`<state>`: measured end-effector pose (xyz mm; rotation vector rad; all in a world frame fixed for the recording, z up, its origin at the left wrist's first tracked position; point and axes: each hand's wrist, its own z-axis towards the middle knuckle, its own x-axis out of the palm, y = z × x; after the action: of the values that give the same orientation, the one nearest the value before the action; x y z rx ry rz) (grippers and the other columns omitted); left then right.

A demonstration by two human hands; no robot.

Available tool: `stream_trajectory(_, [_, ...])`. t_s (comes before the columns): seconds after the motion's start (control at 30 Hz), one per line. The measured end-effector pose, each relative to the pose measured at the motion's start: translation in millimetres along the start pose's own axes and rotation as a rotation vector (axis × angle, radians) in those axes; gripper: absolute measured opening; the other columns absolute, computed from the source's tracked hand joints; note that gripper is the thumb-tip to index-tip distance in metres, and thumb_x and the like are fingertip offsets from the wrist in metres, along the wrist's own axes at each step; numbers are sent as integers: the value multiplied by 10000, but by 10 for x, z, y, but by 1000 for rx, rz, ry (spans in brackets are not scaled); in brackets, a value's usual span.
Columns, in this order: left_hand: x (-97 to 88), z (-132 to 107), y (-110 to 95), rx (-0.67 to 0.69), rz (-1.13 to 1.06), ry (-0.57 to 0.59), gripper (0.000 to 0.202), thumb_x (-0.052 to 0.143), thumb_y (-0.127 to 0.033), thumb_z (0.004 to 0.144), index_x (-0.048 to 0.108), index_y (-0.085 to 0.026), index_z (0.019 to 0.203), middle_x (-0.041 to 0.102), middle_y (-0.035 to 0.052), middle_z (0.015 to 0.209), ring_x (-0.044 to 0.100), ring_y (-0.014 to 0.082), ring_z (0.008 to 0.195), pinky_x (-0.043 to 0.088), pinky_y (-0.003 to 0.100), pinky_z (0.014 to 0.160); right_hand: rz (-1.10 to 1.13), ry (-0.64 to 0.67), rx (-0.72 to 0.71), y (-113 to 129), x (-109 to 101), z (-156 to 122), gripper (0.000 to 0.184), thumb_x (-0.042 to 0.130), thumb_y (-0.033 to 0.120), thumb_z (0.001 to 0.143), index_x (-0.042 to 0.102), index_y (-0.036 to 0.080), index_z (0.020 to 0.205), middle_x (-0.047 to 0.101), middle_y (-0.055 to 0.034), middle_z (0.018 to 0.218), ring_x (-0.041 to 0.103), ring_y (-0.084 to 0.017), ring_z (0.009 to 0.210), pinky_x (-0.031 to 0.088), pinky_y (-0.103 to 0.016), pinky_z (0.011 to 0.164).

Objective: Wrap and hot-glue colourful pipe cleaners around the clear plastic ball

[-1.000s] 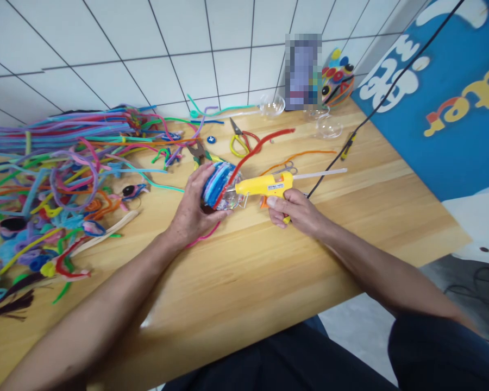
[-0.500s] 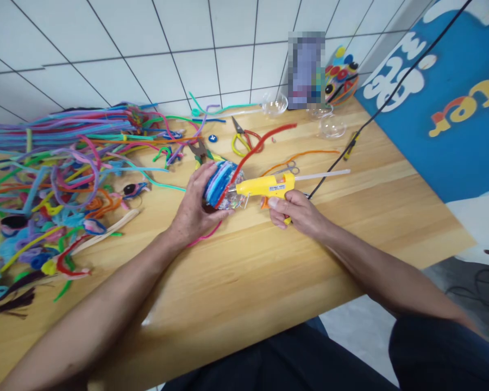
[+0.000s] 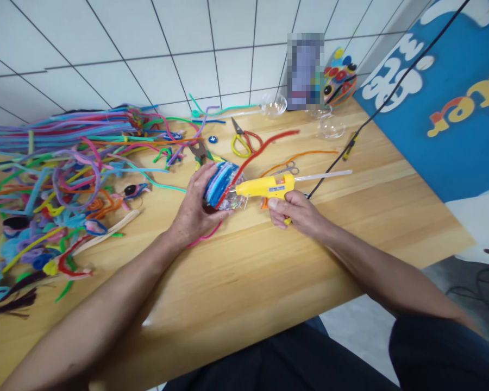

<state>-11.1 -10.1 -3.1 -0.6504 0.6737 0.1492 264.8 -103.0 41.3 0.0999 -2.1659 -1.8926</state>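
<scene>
My left hand (image 3: 195, 203) is wrapped around a ball (image 3: 220, 183) covered in blue, lilac and white pipe cleaner rows, with its right part bare, clear and shiny. A red pipe cleaner (image 3: 264, 145) lies along the edge of the rows, its loose end sticking up to the right. My right hand (image 3: 291, 210) grips a yellow hot glue gun (image 3: 267, 187) by the handle, fingers at the orange trigger. The gun's nozzle is at the ball beside the red pipe cleaner. A clear glue stick (image 3: 326, 175) juts from the gun's back. Under the ball runs a pink pipe cleaner (image 3: 207, 235).
Left lies a heap of pipe cleaners (image 3: 73, 179). Behind the ball are pliers (image 3: 199, 149), red-and-yellow scissors (image 3: 242, 141) and a blue button (image 3: 213, 139). Small scissors (image 3: 291, 168) lie behind the gun. Clear half-spheres (image 3: 331, 126) and a decorated piece (image 3: 341, 76) stand near the wall. A black cord (image 3: 375, 114) crosses the right.
The red pipe cleaner's loose end has shifted slightly right and down. Both hands, the ball and the glue gun stay nearly in place.
</scene>
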Motion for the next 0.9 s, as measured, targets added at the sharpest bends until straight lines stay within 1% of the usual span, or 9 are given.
stream_trajectory(0.13, [2, -7, 2, -13, -14, -8, 1017, 880, -643, 888, 350, -327, 1697, 497, 183, 1696, 480, 419, 1621, 421, 680, 1337, 17, -45, -3, 24, 0, -5, 557, 840, 716, 867, 651, 196, 810, 473, 96, 538, 425, -76, 435, 320, -258, 450])
stream_trajectory(0.23, [-8, -8, 2, -15, -5, 3, 1024, 878, -632, 897, 336, -311, 1704, 490, 192, 1700, 476, 414, 1625, 415, 672, 1340, 3, -35, 2, 17, -4, -2, 581, 829, 739, 861, 629, 202, 767, 464, 95, 529, 430, -77, 434, 316, -261, 455])
stream_trajectory(0.3, [-16, -6, 1, -12, 7, 14, 1036, 888, -610, 898, 322, -304, 1709, 484, 202, 1702, 472, 412, 1627, 413, 666, 1339, -4, -26, 2, 4, -7, -1, 576, 818, 739, 872, 637, 200, 778, 468, 93, 531, 435, -80, 438, 318, -264, 459])
stream_trajectory(0.43, [-7, -6, -17, 6, 18, 17, 1066, 926, -521, 888, 291, -314, 1719, 488, 202, 1695, 482, 411, 1620, 433, 667, 1323, -20, -21, 4, -26, -19, -14, 560, 813, 729, 884, 697, 181, 878, 489, 88, 541, 440, -89, 445, 334, -268, 463])
stream_trajectory(0.57, [37, -18, -63, 12, 39, -2, 1080, 942, -410, 885, 274, -323, 1729, 478, 200, 1696, 485, 409, 1614, 460, 662, 1308, -94, -24, 25, -40, -46, -56, 578, 807, 752, 880, 714, 182, 856, 486, 77, 519, 428, -97, 446, 348, -277, 471])
stream_trajectory(0.67, [67, -26, -98, -32, 17, -8, 1125, 959, -378, 866, 257, -319, 1742, 458, 205, 1703, 483, 407, 1614, 465, 657, 1313, -124, -106, 36, -24, -80, -91, 570, 818, 748, 875, 709, 193, 807, 479, 66, 519, 424, -102, 464, 335, -283, 483])
stream_trajectory(0.77, [86, -26, -122, -39, -25, -3, 1179, 978, -412, 839, 242, -308, 1754, 437, 213, 1710, 480, 416, 1612, 476, 656, 1310, -115, -188, 39, -11, -109, -111, 565, 852, 727, 857, 659, 213, 725, 451, 63, 523, 411, -100, 475, 323, -279, 488])
stream_trajectory(0.83, [97, -22, -135, -22, -43, -4, 1158, 950, -411, 865, 225, -296, 1760, 432, 219, 1710, 480, 415, 1611, 493, 643, 1302, -74, -201, 41, -12, -117, -118, 546, 882, 706, 833, 667, 215, 732, 428, 71, 535, 362, -89, 473, 304, -270, 472])
stream_trajectory(0.9, [108, -19, -149, -9, -44, -15, 1078, 879, -379, 927, 203, -281, 1761, 435, 225, 1706, 484, 408, 1609, 504, 631, 1296, -44, -215, 43, -16, -116, -126, 504, 895, 682, 829, 722, 209, 792, 415, 75, 549, 322, -85, 480, 284, -259, 457])
